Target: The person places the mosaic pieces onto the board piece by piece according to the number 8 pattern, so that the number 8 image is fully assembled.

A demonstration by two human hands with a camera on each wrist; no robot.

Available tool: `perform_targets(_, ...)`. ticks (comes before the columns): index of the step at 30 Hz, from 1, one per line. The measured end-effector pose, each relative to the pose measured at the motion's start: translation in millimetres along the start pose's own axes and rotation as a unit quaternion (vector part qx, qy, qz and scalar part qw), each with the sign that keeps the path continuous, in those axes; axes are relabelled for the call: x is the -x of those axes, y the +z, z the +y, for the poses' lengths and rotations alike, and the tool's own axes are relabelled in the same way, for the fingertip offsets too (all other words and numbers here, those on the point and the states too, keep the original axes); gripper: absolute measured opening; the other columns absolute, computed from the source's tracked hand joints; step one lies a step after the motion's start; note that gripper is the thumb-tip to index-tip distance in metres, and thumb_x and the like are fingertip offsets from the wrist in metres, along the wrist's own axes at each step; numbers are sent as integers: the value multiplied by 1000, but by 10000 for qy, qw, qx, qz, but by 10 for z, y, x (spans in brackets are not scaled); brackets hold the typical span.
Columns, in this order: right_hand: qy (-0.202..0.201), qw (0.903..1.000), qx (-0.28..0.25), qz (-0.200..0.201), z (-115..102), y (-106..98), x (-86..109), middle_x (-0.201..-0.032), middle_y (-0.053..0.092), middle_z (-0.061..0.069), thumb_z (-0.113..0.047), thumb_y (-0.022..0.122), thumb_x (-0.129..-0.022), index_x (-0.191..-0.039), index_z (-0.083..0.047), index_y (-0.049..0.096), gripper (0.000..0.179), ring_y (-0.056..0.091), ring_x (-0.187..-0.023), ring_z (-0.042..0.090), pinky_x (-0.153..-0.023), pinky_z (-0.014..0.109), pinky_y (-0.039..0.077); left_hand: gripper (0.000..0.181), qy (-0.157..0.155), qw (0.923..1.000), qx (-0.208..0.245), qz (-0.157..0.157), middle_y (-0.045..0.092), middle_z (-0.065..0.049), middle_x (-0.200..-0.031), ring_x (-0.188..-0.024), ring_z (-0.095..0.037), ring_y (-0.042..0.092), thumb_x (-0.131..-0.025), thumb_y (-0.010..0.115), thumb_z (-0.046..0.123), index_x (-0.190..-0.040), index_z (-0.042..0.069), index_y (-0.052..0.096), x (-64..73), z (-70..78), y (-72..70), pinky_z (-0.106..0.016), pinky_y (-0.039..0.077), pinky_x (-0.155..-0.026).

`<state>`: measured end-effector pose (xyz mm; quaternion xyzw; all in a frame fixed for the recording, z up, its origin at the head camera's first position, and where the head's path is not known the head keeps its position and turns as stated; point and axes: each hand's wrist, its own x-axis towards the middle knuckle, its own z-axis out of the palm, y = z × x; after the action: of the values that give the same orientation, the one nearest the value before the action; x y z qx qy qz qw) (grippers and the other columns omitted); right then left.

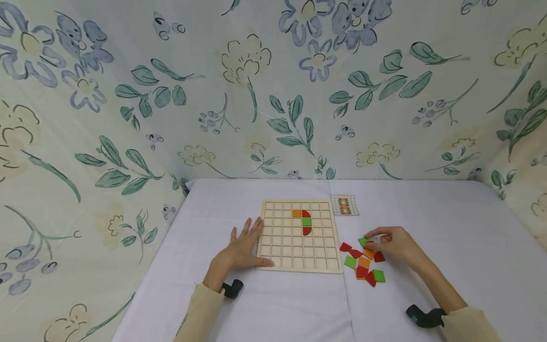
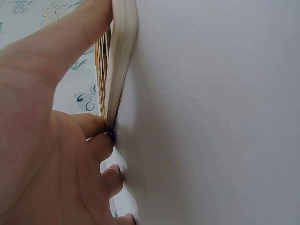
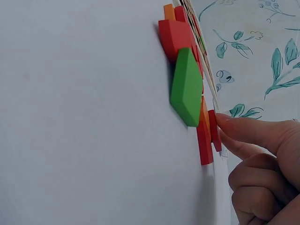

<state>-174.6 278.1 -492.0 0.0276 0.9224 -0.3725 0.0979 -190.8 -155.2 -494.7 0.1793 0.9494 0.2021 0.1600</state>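
A wooden grid board (image 1: 279,241) lies on the white table. Its cells hold an orange square (image 1: 297,213), a green square (image 1: 306,222) and two red rounded tiles, one above the green and one below. My left hand (image 1: 242,249) rests at the board's left side, fingers spread, with the thumb on the front left corner. To the right of the board, my right hand (image 1: 398,246) pinches a red tile (image 3: 214,130) between thumb and index finger, over a loose pile. Red, orange and green tiles make up that pile, including a green tile (image 3: 186,89) near the wrist camera.
A small pattern card (image 1: 345,205) with a coloured grid design lies beyond the pile, by the board's back right corner. White cloth (image 1: 448,228) covers the table. A floral curtain (image 1: 273,95) hangs behind and at the sides.
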Motion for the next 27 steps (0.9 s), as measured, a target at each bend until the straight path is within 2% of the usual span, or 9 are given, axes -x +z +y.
perform_targets(6,-312,9994,-106,-67,-25,16,28,-59,41,0,-23,80,-91,-117,-3,76,33,42,-57,15,-49,25,35,125,21,10000,8,37,3,-7,-176,-163,-36,-5,-80,80,63,-167,10,8,2,6,-5,-70,-4,-127)
perform_targets(12,-562,9977,-220,-306,-170,101,-1,-59,36,-3,-24,84,-87,-115,-6,77,34,35,-50,11,-45,21,31,126,-21,10000,1,1,2,-7,-176,-163,-35,-5,-80,80,64,-168,11,6,12,6,-7,-70,-5,-127)
perform_targets(19,-585,9964,-278,-541,-250,202,-44,-59,32,-4,-22,85,-86,-112,-9,79,30,32,-47,11,-43,20,27,126,-4,10000,53,1,2,-7,-176,-163,-36,-5,-80,81,63,-168,10,7,16,18,-14,-70,-5,-126)
perform_targets(27,-505,9961,-297,-666,-292,271,-90,-58,36,-3,-24,84,-87,-112,-11,79,29,36,-49,13,-45,20,27,125,-13,10000,37,14,2,-8,-176,-163,-36,-4,-81,81,62,-167,10,7,20,33,-20,-70,-4,-127)
